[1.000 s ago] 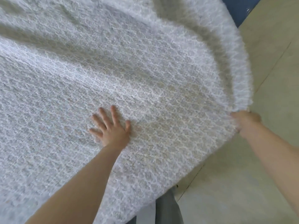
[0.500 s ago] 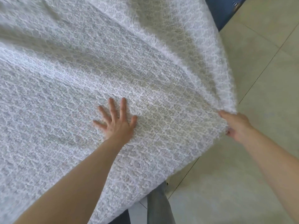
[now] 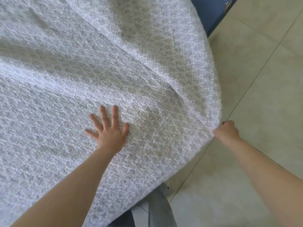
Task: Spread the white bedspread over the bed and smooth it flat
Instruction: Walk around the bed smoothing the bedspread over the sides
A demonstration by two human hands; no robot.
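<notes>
1. Since a second ago your right hand (image 3: 227,132) has drawn the hem it grips nearer to you and further down, and a long fold now runs up the cloth from that corner; your left hand (image 3: 109,131) lies on much the same patch as before.
2. Your left hand lies flat on the white woven bedspread with its raised lattice pattern (image 3: 82,76), fingers straight and spread apart, palm down, pressing the cloth.
3. Your right hand is curled into a fist at the right edge of the bedspread, fingers clamped on the hem, out over the floor.
4. The bedspread covers the bed across the left and middle of the view, reaching from the near edge to the far edge. It is not yet flat: a soft ridge and a shaded hollow lie between your two hands.
5. A dark blue bed base (image 3: 208,12) shows at the far right, beyond the cloth's edge.
6. Pale beige floor tiles with thin dark joints (image 3: 262,71) fill the right side.
7. Grey cloth (image 3: 160,208) hangs below the bedspread's near edge; what it is cannot be told.
</notes>
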